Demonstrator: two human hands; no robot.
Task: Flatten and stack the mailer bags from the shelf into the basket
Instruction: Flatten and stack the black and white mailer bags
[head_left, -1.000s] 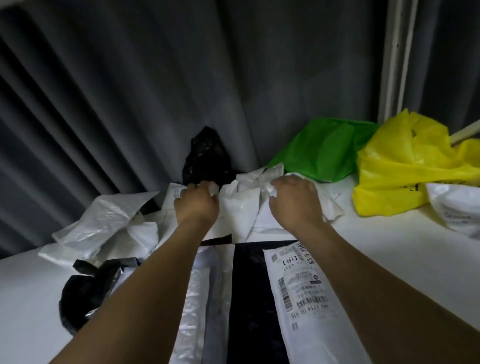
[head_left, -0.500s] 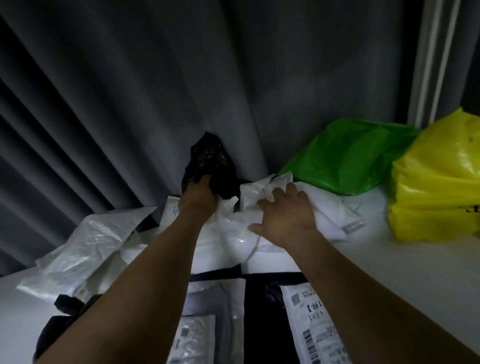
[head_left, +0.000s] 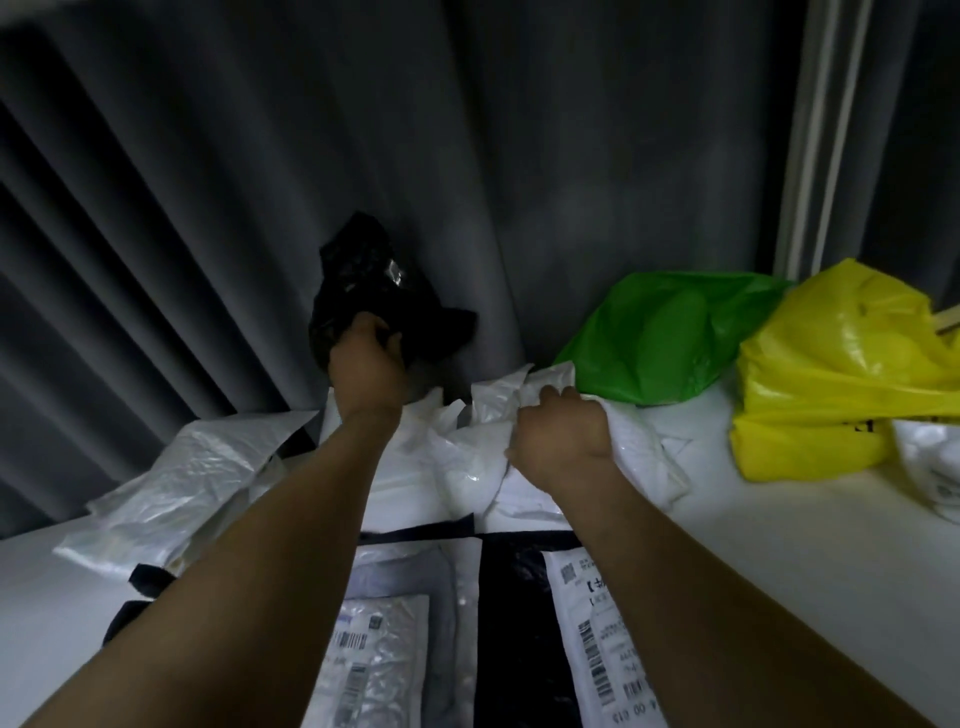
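Fingers (head_left: 385, 339) of left hand (head_left: 366, 376) grip black mailer (head_left: 371, 275), right hand (head_left: 560, 439) grips white mailer (head_left: 493, 410)

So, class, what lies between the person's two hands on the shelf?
Head view: crumpled white mailer bags fill the gap between the left hand, gripping a black bag, and the right hand.

Both our bare forearms stretch away from the near edge. Our left hand (head_left: 366, 371) reaches farther, fingers curled into a black bag (head_left: 374, 275). Our right hand (head_left: 558, 436), knuckles up, sits nearer and grips a white bag (head_left: 644, 441).
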